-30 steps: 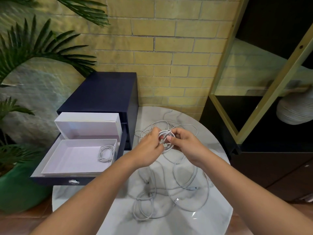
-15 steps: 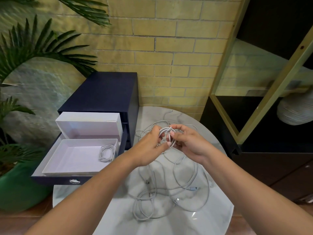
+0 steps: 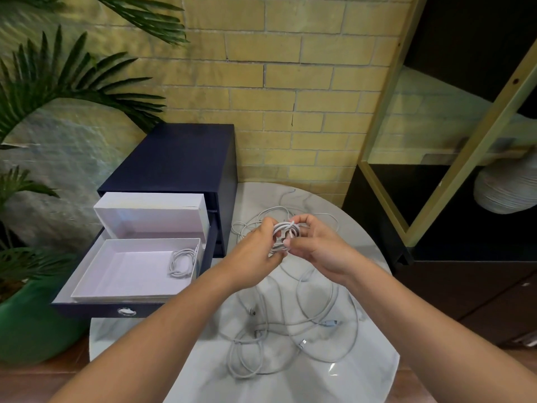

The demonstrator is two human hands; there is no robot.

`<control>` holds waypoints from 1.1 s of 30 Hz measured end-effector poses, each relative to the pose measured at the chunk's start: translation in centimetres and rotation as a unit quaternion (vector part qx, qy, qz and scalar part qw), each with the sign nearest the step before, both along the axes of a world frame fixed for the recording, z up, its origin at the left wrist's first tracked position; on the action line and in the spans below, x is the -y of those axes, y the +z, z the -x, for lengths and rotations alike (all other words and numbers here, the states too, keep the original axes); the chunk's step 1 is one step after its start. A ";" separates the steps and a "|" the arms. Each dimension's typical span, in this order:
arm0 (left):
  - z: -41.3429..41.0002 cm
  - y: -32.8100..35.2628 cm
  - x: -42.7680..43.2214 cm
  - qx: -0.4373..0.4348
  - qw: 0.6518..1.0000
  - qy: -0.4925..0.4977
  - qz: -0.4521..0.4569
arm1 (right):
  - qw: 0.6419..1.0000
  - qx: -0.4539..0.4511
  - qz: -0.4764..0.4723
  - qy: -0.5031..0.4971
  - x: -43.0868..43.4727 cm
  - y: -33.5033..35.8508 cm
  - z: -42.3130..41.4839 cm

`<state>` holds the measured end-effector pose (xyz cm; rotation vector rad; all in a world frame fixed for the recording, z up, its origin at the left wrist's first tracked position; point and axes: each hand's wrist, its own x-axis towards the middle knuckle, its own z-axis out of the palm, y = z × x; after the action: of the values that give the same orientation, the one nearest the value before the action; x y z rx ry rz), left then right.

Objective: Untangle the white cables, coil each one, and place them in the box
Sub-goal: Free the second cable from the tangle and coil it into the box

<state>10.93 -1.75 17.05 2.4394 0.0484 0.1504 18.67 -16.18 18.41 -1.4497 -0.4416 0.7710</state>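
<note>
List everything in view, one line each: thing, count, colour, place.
box: one, white, open in the pulled-out drawer
box lid: one, white, propped upright behind the box
coiled cable: one, white, at the box's right end
hand-held coil: one, white, above the table
loose cables: count unclear, white, tangled on the table
table: one, white marble, round, centre
drawer cabinet: one, navy, left of the table
palm: one, green, far left
pot: one, green, bottom left
shelf unit: one, black with gold frame, right
vase: one, pale, ribbed, in the shelf unit
left hand: grips the coil
right hand: fingers pinch the coil
</note>
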 end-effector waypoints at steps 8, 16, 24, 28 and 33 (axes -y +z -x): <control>-0.5 -0.1 0.7 0.016 0.999 0.025 0.032 | 0.994 0.097 0.020 -0.044 -0.5 -0.7 0.5; -0.7 0.1 1.3 0.025 0.997 0.033 0.059 | 0.989 0.128 0.014 -0.068 -0.7 -0.8 0.6; -0.6 0.4 1.6 0.039 0.992 0.044 0.112 | 0.982 0.155 0.002 -0.106 -0.5 -0.8 0.4; -0.7 0.7 1.9 0.060 0.989 0.057 0.121 | 0.956 0.237 0.024 -0.174 -0.8 -1.8 0.9; -0.7 1.1 2.8 0.085 0.982 0.062 0.156 | 0.906 0.333 0.013 -0.262 -1.2 -1.8 1.3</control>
<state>11.65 -4.59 18.15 2.1037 0.1385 0.3770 17.37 -15.01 16.65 -1.7369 -0.5178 -0.1727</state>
